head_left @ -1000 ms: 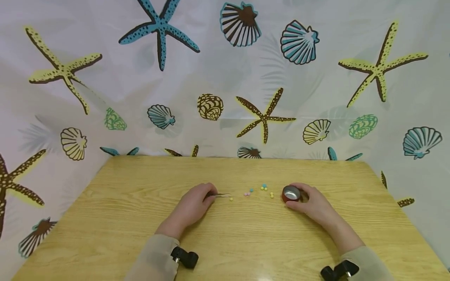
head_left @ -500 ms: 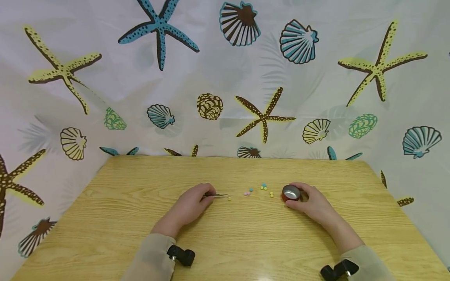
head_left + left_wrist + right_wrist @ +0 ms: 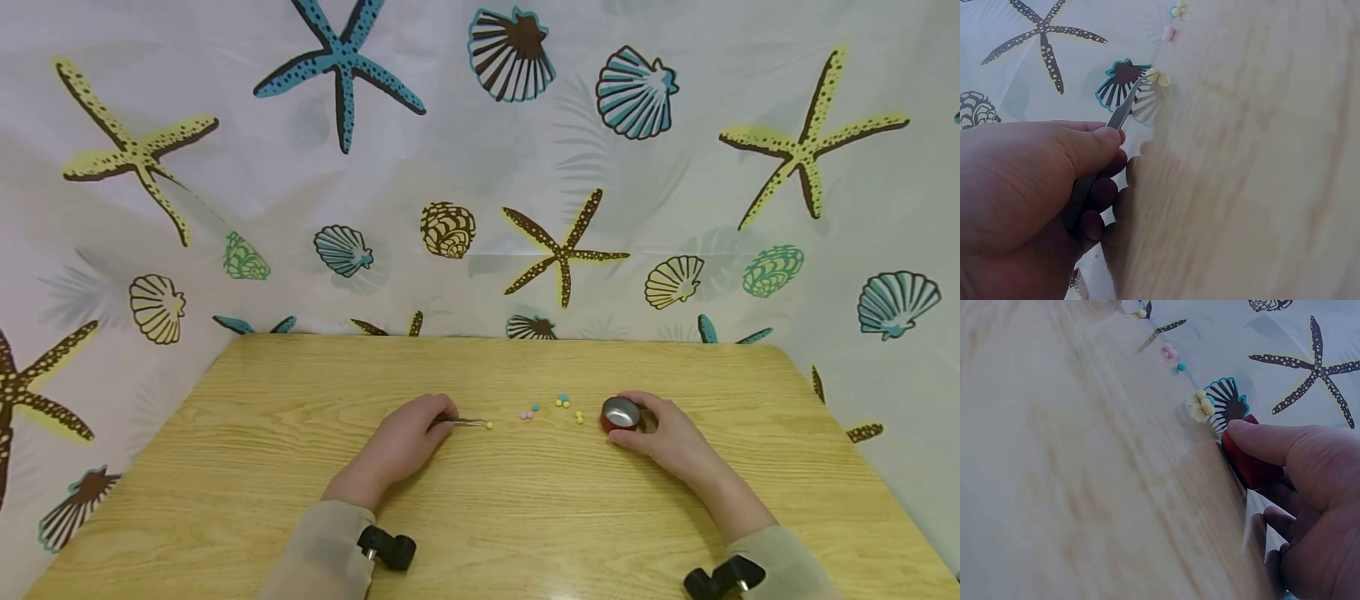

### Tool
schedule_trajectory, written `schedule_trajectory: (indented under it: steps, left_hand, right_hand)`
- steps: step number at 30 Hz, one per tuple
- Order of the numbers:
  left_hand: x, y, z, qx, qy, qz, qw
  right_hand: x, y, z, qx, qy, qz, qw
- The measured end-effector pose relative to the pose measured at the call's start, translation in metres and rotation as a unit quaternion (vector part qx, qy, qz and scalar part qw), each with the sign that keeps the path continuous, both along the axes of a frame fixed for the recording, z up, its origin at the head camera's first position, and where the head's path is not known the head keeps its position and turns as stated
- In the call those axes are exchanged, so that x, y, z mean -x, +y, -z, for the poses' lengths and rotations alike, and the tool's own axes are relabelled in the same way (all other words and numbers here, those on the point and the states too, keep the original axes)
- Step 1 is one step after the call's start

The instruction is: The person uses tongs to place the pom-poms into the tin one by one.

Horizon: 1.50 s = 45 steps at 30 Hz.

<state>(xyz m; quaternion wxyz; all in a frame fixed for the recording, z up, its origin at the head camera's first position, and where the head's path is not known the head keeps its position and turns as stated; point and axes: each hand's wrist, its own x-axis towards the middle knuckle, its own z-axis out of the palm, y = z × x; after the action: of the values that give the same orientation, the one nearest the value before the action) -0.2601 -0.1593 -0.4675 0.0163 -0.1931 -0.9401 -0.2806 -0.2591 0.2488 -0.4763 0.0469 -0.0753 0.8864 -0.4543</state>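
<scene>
My left hand (image 3: 408, 437) pinches metal tweezers (image 3: 467, 422) low over the wooden table (image 3: 300, 417); the same tweezers (image 3: 1124, 107) show in the left wrist view, tips at a small yellow bead (image 3: 490, 426) (image 3: 1162, 79). Whether the tips grip the bead I cannot tell. Right of it lie several loose small beads (image 3: 558, 407), pink, blue and yellow. My right hand (image 3: 663, 433) curls around a small red cup (image 3: 620, 414) with a shiny inside, thumb on its red side (image 3: 1249, 467).
A sea-themed curtain (image 3: 480, 167) with starfish and shells closes the back and both sides of the table. Black wrist camera mounts (image 3: 386, 548) sit on both sleeves near the front edge.
The left hand and tweezers drew back slightly leftward with the yellow bead at the tips. The right hand and cup stayed put.
</scene>
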Motion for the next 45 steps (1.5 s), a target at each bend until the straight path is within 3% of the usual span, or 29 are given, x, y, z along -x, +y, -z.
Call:
schedule_trajectory:
  steps: [10, 34, 45]
  left_hand:
    - [0.001, 0.001, 0.004, -0.001, 0.004, 0.001, 1.0]
    - [-0.003, 0.005, -0.001, 0.005, 0.007, -0.012, 0.9999]
    - [-0.005, 0.021, -0.014, -0.008, 0.042, -0.036, 0.9985]
  right_hand:
    - [-0.001, 0.0, -0.001, 0.008, -0.003, -0.001, 1.0]
    - [-0.002, -0.002, -0.001, 0.012, -0.004, -0.003, 1.0]
    - [-0.003, -0.002, -0.002, 0.006, -0.003, 0.004, 1.0]
